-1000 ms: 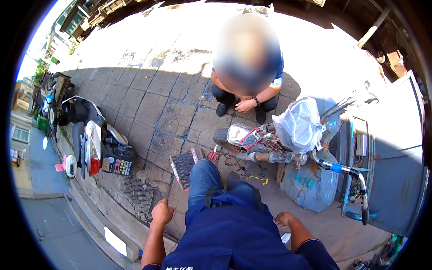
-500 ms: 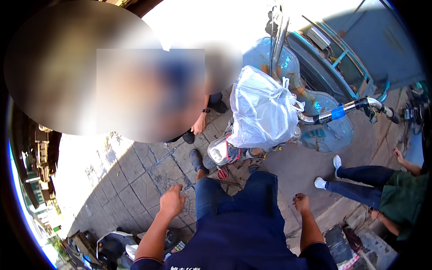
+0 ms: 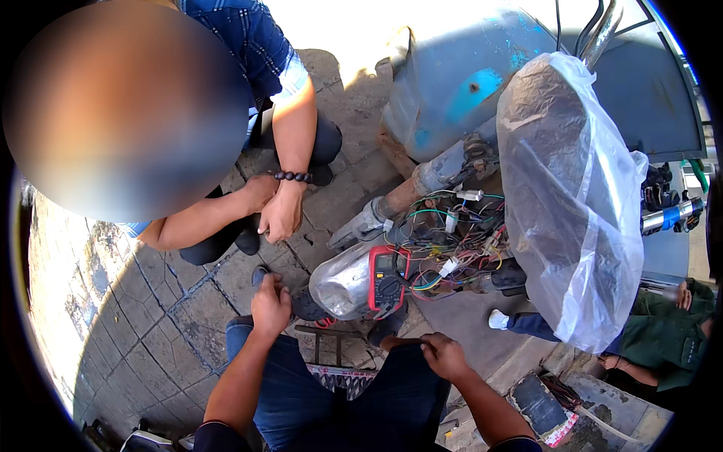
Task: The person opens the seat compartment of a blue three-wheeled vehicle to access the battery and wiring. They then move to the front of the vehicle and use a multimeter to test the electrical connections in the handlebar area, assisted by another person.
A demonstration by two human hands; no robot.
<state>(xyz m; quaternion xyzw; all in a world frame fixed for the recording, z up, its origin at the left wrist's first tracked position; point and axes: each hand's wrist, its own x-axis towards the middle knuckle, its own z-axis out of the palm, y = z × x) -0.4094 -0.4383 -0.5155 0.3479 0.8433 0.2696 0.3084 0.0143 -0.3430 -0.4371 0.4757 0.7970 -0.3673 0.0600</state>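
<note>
My left hand [image 3: 271,309] hovers before the silver rounded housing [image 3: 339,280], fingers loosely bent and apart, holding nothing. My right hand [image 3: 444,355] is closed on my trouser leg at the right knee. A red-and-black multimeter [image 3: 388,279] rests beside the housing, among tangled coloured wires and white connectors [image 3: 450,267] on the vehicle's front. A red-handled tool [image 3: 325,322] lies below, partly hidden. Between my legs is a low stool [image 3: 339,373] with a patterned top. A clear plastic bag [image 3: 572,211] covers something large on the vehicle's right side.
A squatting person [image 3: 290,128] with a beaded bracelet faces me at the upper left. Someone in green [image 3: 663,331] is at the lower right. A rusty blue vehicle body [image 3: 452,75] stands behind the wiring, with handlebar tube [image 3: 670,218] at right. Paving slabs [image 3: 181,324] lie left.
My view has moved down and closer to the wiring and squatting person, and my legs are more bent. My right hand has come onto my trouser leg; my left hand has moved forward.
</note>
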